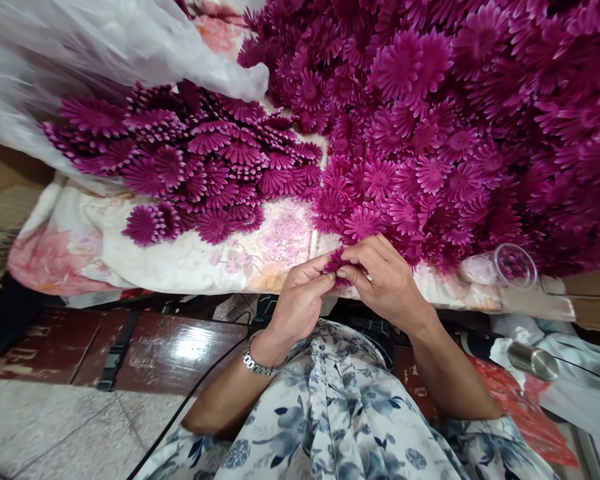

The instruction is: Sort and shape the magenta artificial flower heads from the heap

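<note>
Between my two hands, over the near edge of the cloth, is a small magenta artificial flower (335, 260). My left hand (303, 293) pinches it from the left, thumb against fingers. From the right, my right hand (380, 277) grips it with thumb and curled fingers; the fingers hide much of the flower. Just beyond my hands spreads a large heap of opened magenta flowers (433, 173). To the left lie stacked flat petal layers (220, 153) of the same colour, partly under a plastic bag.
A floral cloth (80, 247) covers the work surface. White plastic bag (130, 47) bulges at the back left. At the right edge a clear plastic cup (515, 265) lies on its side. Lower right, a metal cylinder (533, 360) rests near red plastic (530, 413). A brown bench (180, 350) runs below.
</note>
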The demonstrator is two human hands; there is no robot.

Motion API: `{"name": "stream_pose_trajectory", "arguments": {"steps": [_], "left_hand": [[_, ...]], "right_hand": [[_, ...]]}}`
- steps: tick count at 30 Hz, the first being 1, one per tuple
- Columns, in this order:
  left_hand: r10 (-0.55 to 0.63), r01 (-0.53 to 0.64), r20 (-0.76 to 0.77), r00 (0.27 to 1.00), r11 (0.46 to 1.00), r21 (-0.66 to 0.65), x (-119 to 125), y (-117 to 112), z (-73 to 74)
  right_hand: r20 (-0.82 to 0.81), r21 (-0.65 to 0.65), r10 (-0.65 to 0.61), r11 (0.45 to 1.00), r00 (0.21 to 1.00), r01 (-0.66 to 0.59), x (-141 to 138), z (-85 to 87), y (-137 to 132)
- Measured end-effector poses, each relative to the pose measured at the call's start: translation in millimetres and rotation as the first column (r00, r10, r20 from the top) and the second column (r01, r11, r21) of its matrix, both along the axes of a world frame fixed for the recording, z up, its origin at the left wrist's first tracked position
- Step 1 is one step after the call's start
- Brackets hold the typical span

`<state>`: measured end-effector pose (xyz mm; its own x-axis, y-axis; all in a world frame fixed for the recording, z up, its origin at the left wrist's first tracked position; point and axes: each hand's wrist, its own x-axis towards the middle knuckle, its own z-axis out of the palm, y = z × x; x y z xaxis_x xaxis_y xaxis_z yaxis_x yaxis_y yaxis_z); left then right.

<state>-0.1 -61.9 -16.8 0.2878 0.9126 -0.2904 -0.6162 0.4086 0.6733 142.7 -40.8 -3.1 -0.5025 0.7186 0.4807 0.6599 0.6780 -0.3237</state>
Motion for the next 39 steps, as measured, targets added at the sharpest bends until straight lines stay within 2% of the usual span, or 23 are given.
{"name": "stream_pose_trajectory", "arguments": {"steps": [5, 8, 10, 11, 13, 14, 16, 18, 19, 21, 22, 24, 26, 28, 33, 36, 39], "left_hand": [[0.054, -0.052, -0.077, 0.996, 0.998, 0.033, 2.9, -1.6, -4.0], [0.056, -0.053, -0.076, 0.996, 0.998, 0.041, 1.8, -1.2, -4.0], [0.067, -0.065, -0.062, 0.996, 0.997, 0.032, -0.4, -0.2, -3.1], [0.08, -0.079, -0.06, 0.995, 0.997, 0.024, -1.6, 0.3, -2.6], [0.1, -0.099, -0.062, 0.993, 0.995, 0.012, -3.5, 1.2, -1.9], [0.102, -0.101, -0.062, 0.993, 0.995, 0.008, -3.9, 1.5, -1.7], [0.101, -0.1, -0.055, 0.993, 0.995, 0.008, -3.7, 1.7, -1.5], [0.098, -0.098, -0.045, 0.994, 0.995, 0.011, -2.1, 1.8, -1.0], [0.097, -0.097, -0.039, 0.995, 0.995, 0.008, -1.1, 1.7, -0.7], [0.09, -0.09, -0.031, 0.995, 0.996, -0.007, 0.8, 1.3, -0.1], [0.084, -0.084, -0.033, 0.996, 0.996, -0.02, 1.5, 0.9, 0.1], [0.071, -0.073, -0.05, 0.996, 0.997, -0.039, 2.2, -0.3, -0.2], [0.06, -0.063, -0.073, 0.996, 0.998, -0.031, 2.0, -1.7, -1.2], [0.05, -0.05, -0.093, 0.994, 0.999, 0.003, 1.2, -2.8, -2.7], [0.026, -0.018, -0.131, 0.991, 0.998, 0.061, -0.8, -4.1, -6.0], [0.028, -0.021, -0.124, 0.992, 0.998, 0.055, -1.8, -3.6, -6.3], [0.078, -0.075, -0.113, 0.991, 0.997, 0.024, -2.7, -1.5, -3.9]], "right_hand": [[0.013, 0.005, -0.031, 1.0, 0.999, 0.03, -2.7, -2.3, -6.9], [-0.006, 0.096, -0.084, 0.992, 0.996, 0.084, -3.0, -0.4, -9.5], [-0.077, 0.194, -0.147, 0.968, 0.986, 0.16, 4.0, 4.5, -6.8], [-0.122, 0.259, -0.199, 0.939, 0.972, 0.225, 10.3, 8.1, -3.5], [-0.186, 0.385, -0.334, 0.84, 0.924, 0.381, 26.8, 16.6, 6.1], [-0.185, 0.431, -0.407, 0.784, 0.895, 0.446, 35.2, 21.0, 11.4], [-0.086, 0.448, -0.525, 0.739, 0.847, 0.504, 47.1, 28.6, 19.2], [-0.008, 0.424, -0.546, 0.757, 0.838, 0.498, 47.1, 31.8, 19.9], [0.01, 0.394, -0.503, 0.796, 0.864, 0.459, 42.3, 31.1, 17.4], [0.023, 0.288, -0.323, 0.908, 0.946, 0.303, 26.7, 25.1, 9.1], [0.049, 0.19, -0.189, 0.966, 0.981, 0.177, 18.0, 20.6, 4.8], [0.047, 0.042, -0.054, 0.998, 0.997, 0.052, 4.2, 11.0, -1.4], [0.014, -0.016, -0.01, 1.0, 1.0, 0.01, -2.2, 4.2, -3.5], [-0.009, -0.019, 0.005, 1.0, 1.0, -0.005, -2.5, 1.7, -3.2], [-0.03, 0.058, -0.035, 0.998, 0.999, 0.036, -2.7, 3.5, -5.6], [-0.062, 0.096, -0.083, 0.991, 0.995, 0.089, -3.6, 4.7, -8.9], [-0.144, 0.172, -0.206, 0.958, 0.968, 0.23, 7.6, 10.6, -5.0]]}}
